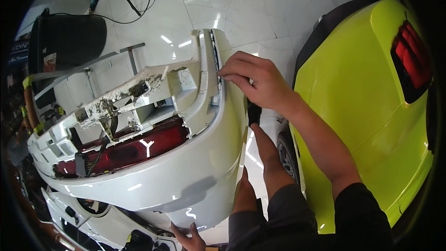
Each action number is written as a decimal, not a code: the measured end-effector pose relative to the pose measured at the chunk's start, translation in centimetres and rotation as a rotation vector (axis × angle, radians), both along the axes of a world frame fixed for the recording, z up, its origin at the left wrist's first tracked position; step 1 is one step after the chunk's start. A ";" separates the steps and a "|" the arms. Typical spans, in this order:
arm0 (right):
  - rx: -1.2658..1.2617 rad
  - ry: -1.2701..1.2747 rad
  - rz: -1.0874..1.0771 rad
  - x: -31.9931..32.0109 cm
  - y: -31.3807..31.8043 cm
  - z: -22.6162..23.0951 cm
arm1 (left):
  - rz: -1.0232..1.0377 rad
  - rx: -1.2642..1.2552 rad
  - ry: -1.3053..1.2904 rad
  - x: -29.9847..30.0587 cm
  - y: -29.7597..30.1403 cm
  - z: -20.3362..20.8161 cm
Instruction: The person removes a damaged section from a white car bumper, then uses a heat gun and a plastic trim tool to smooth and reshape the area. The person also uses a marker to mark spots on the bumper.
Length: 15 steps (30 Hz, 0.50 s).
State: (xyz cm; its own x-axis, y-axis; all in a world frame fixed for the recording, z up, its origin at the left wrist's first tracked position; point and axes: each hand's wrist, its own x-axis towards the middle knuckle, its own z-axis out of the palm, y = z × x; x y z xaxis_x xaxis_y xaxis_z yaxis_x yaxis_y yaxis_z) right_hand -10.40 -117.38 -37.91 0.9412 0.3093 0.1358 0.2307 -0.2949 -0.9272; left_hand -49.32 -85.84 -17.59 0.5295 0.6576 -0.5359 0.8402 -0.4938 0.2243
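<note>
A white car bumper (153, 186) fills the middle, its dirt-streaked inner side turned up and a dark red tail light (144, 151) set in it. A loose wiring plug (82, 163) lies over the light. My right hand (255, 79) is at the bumper's far right end, thumb and index finger pinched together beside a narrow dark strip (214, 56) along the edge. What the fingertips hold, if anything, is hidden. At the bottom, my left hand (188, 238) grips the bumper's near edge, below a grey patch (190, 193) on the white surface.
A bright yellow-green car body (348, 125) with a red tail light stands close on the right. Metal stand bars (132, 58) and a dark panel (69, 37) are at the far left. A power tool (96, 1) and cables lie on the tiled floor; a white car (93, 223) is lower left.
</note>
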 end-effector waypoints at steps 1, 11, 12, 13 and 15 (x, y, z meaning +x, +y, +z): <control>-0.054 -0.021 0.064 0.4 -0.4 0.2 | 0.015 -0.020 -0.060 -0.5 0.3 -0.1; -0.659 -0.317 0.680 7.3 -0.9 5.3 | -0.288 -0.006 0.109 0.3 1.8 1.3; -0.728 -0.338 0.741 7.8 -0.6 5.7 | -0.268 -0.013 0.137 0.5 1.8 1.4; -0.729 -0.384 0.788 8.2 -0.6 5.9 | -0.249 -0.019 0.165 0.7 1.8 1.5; -0.720 -0.480 0.883 9.0 -0.6 6.0 | -0.234 -0.016 0.169 1.1 2.0 1.6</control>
